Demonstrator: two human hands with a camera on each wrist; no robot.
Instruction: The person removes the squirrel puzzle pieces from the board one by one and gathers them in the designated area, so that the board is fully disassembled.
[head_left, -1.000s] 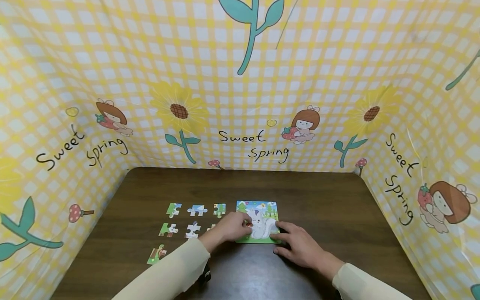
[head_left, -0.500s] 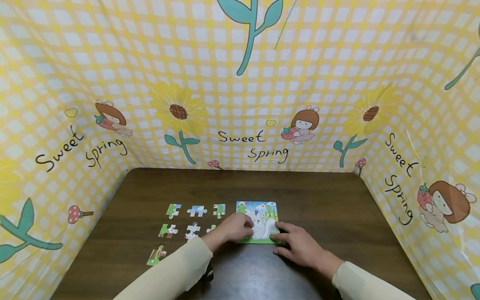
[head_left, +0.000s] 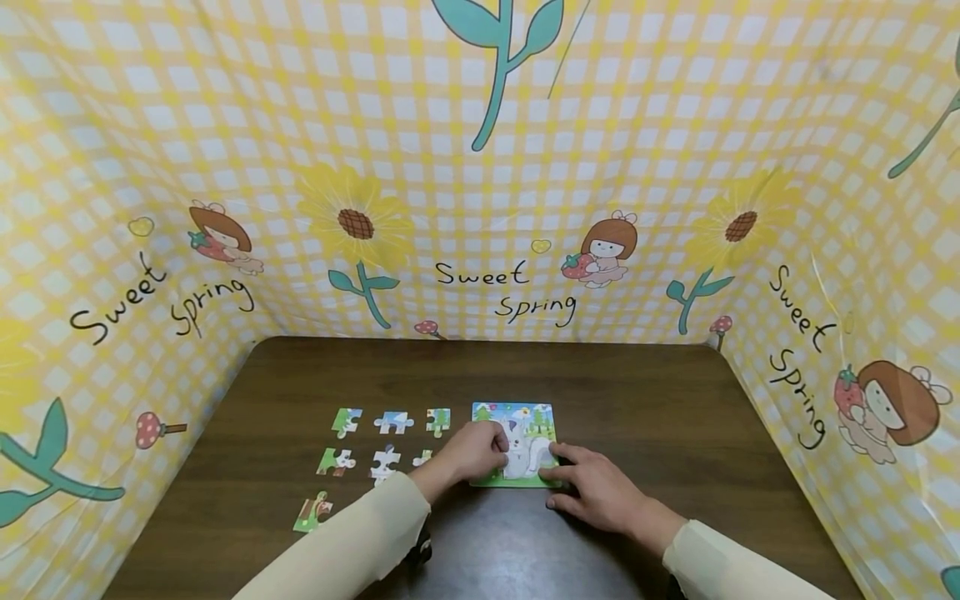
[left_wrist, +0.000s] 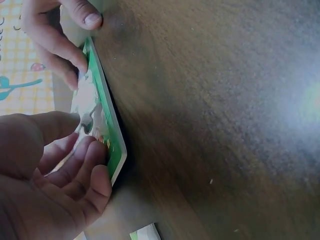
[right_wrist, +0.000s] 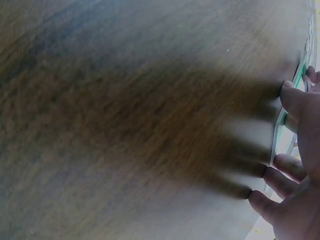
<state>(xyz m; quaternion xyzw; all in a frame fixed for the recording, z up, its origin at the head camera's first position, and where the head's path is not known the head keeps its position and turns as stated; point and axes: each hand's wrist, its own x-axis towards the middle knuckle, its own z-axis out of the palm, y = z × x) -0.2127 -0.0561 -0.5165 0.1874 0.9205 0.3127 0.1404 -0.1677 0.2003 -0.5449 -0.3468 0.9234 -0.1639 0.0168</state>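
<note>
A flat puzzle board (head_left: pixel 536 479) with a white squirrel, trees and sky printed on it lies on the table. My left hand (head_left: pixel 474 450) is over its left part, thumb and fingertips pinching a small puzzle piece (left_wrist: pixel 86 123) down at the picture. Those fingers hide most of the piece. At the board's right edge, my right hand (head_left: pixel 603 493) rests with fingers spread, two fingertips on the board and the thumb on the table. Loose puzzle pieces (head_left: pixel 393 422) lie in rows left of the board, some partly hidden by my left arm.
The brown wooden table (head_left: pixel 630 379) is enclosed at the back and sides by a yellow checked cloth (head_left: pixel 480 192). One loose corner piece (head_left: pixel 311 510) lies nearest the front left. My left sleeve (head_left: pixel 352 533) crosses the table's front.
My left hand shifts slightly over the board's left part, its fingertips turning a little and rising slightly. My right hand stays in place at the board's edge.
</note>
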